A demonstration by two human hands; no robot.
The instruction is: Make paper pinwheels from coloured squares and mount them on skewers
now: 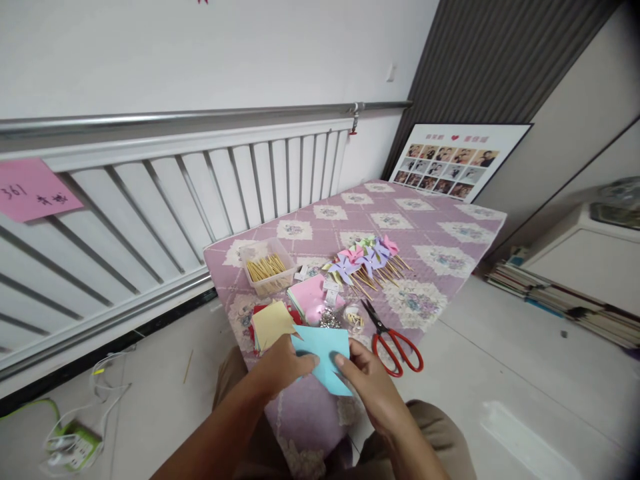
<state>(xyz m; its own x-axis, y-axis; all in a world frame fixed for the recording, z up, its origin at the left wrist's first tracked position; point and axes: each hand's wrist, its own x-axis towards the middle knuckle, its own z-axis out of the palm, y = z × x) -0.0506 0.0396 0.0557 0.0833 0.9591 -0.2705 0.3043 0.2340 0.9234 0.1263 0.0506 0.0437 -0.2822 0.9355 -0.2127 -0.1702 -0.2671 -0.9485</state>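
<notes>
- White walls and a slatted white radiator cover [150, 207] fill the background, with a pink note [33, 189] stuck on it at the left and a framed photo collage [453, 163] leaning against the dark ribbed panel at the back.
- Sitting on the floor at a low desk [440, 233] covered with a purple floral cloth.
- Both hands are on a light blue paper square [325, 353], held just over the near edge of the desk, right in front of me.
- Left hand [280, 367] is pinching the paper's left side, thumb on top, fingers closed around the edge.
- Right hand [373, 383] grips the right side, thumb pressed flat on the sheet, the rest of the fingers under it.
- Just behind the blue sheet: a yellow paper square [270, 323] on a small stack, and a pink paper stack [310, 297] beside it.
- Red-handled scissors [395, 340] lie to the right of the paper, close to my right hand but not touching it.
- A clear plastic tub of wooden sticks [267, 268] sits further back on the left.
- A bunch of finished paper pinwheels [365, 257] on sticks is piled in the middle of the desk.
- Some small shiny bits [330, 319] lie between the pink stack and the blue sheet; can't tell what they are.
- Books [550, 300] are stacked on the floor to the right.
</notes>
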